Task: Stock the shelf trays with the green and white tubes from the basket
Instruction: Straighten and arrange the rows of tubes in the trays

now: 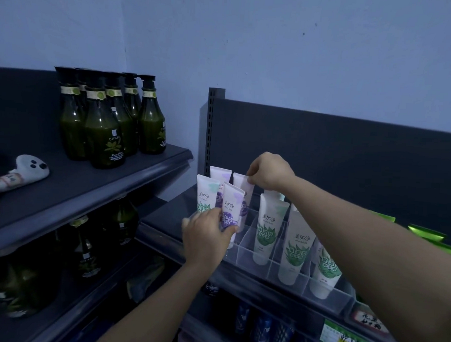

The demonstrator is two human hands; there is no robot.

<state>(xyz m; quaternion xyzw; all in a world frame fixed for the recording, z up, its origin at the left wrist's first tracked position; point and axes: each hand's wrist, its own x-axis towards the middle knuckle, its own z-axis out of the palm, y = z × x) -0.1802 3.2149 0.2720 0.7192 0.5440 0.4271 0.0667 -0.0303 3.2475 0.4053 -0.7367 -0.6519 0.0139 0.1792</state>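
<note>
Head: tube (240,188) top pinched in right grip (269,171).

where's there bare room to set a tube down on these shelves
Bare shelf between the plush toy and the green bottles; also the dark strip left of the clear tray. The tray's left end is crowded: tubes, left hand and right hand.
</note>
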